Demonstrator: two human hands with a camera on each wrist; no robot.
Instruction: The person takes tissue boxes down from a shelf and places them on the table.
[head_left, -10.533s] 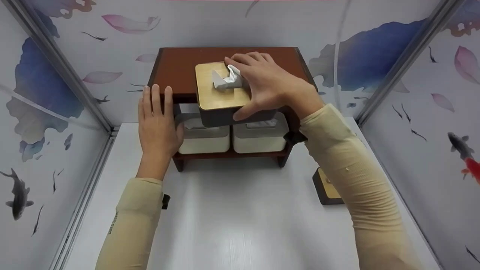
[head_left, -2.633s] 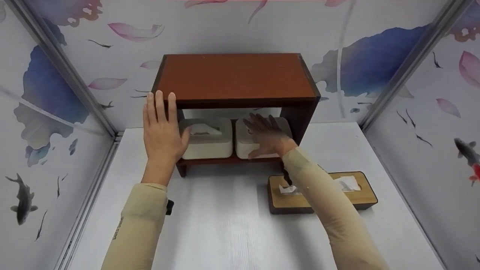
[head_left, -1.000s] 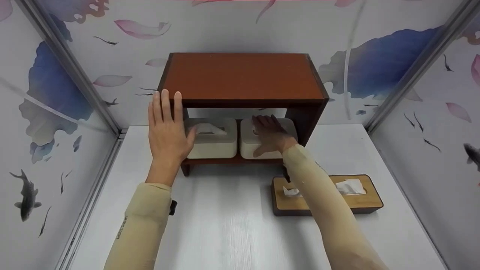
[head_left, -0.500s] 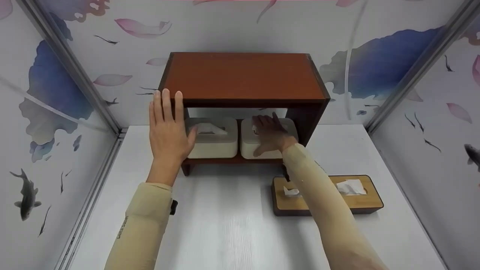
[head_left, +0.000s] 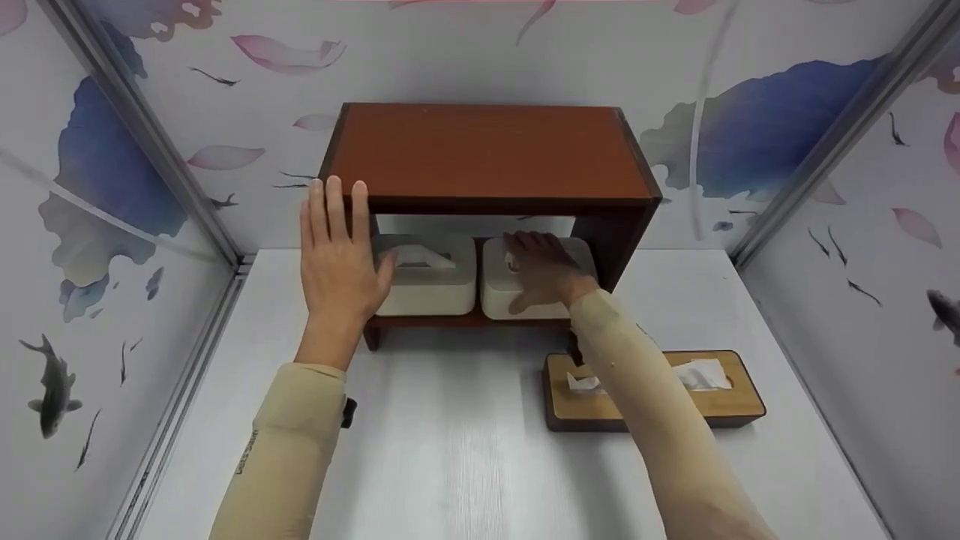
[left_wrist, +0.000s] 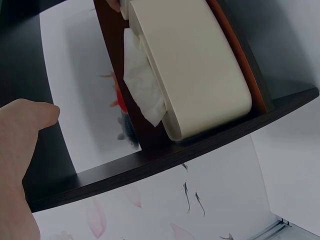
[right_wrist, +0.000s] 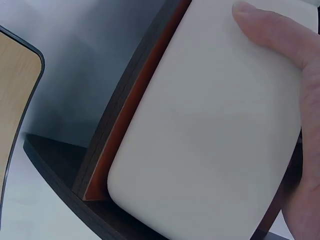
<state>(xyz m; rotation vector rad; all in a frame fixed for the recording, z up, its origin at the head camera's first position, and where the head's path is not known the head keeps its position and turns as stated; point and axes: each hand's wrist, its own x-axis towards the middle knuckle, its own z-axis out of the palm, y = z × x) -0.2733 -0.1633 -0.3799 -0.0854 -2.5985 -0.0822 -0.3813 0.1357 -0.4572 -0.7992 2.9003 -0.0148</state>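
Observation:
A reddish-brown wooden shelf stands at the back, with two off-white tissue boxes side by side on its lower board. My right hand grips the right white tissue box, fingers over its top. In the right wrist view the thumb lies on the front of that box; the other fingers are hidden there. My left hand, fingers straight, rests against the shelf's left front edge. Beside it sits the left white tissue box, whose tissue sticks out in the left wrist view.
Dark tissue boxes with wooden lids lie on the white table at the right front, two tissues sticking out. My right forearm covers where they meet. Patterned panels enclose the back and both sides.
A wood-lidded tissue box that my right hand held at the shelf top 10.5 s ago is now on the table. My right hand has moved to the right white tissue box; my left hand stays.

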